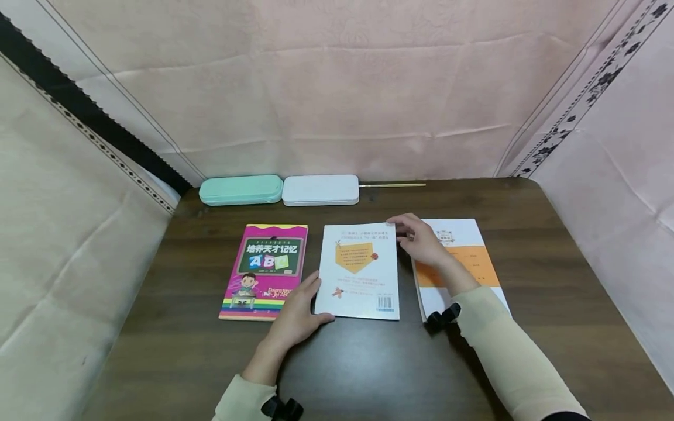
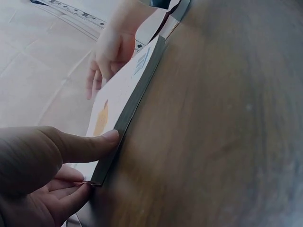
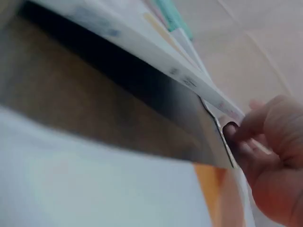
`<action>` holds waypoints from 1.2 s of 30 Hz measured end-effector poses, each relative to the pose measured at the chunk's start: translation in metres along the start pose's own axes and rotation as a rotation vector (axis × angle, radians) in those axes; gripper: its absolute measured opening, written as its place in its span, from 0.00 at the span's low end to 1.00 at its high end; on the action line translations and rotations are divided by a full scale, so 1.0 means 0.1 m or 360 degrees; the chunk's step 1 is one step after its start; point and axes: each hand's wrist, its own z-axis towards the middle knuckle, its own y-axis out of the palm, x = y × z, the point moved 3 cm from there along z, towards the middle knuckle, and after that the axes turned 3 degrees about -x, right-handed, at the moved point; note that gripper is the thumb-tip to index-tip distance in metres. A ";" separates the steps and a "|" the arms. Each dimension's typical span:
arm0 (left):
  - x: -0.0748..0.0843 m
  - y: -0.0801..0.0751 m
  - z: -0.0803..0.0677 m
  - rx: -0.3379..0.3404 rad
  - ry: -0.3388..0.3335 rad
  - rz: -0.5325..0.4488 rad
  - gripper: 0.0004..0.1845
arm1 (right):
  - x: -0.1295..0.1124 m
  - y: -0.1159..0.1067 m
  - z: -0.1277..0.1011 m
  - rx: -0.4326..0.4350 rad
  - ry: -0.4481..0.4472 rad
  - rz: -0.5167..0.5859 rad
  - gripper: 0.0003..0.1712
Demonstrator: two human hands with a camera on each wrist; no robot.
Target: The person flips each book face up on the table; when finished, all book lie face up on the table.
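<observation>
A white book point(image 1: 360, 272) lies back cover up, barcode near me, in the middle of the dark wooden table point(image 1: 368, 368). My left hand point(image 1: 300, 313) holds its near left corner, thumb point(image 2: 90, 144) against the edge and fingers at the corner. My right hand point(image 1: 421, 240) grips the far right corner with curled fingers point(image 3: 246, 137). In the right wrist view that side of the white book point(image 3: 156, 52) is raised off the table, with shadow under it. An orange-and-white book point(image 1: 463, 263) lies just right of it, under my right forearm.
A pink children's book point(image 1: 265, 272) lies left of the white one. At the table's back edge sit a mint pencil case point(image 1: 241, 190), a white pencil case point(image 1: 320, 190) and a thin wooden stick point(image 1: 392, 185). Pink cloth walls close in the table on three sides.
</observation>
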 end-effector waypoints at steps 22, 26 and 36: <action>0.02 0.01 -0.09 0.0179 0.0112 0.0048 0.31 | 0.01 -0.17 -0.07 -0.0043 -0.0255 0.0225 0.16; 0.04 -0.06 -0.09 0.0324 0.0159 -0.0049 0.25 | -0.12 -0.18 -0.06 -0.0054 -0.0361 0.0389 0.14; 0.12 -0.17 -0.07 0.0464 0.0279 -0.0263 0.19 | -0.54 -0.34 -0.01 0.0262 -0.0553 0.0199 0.16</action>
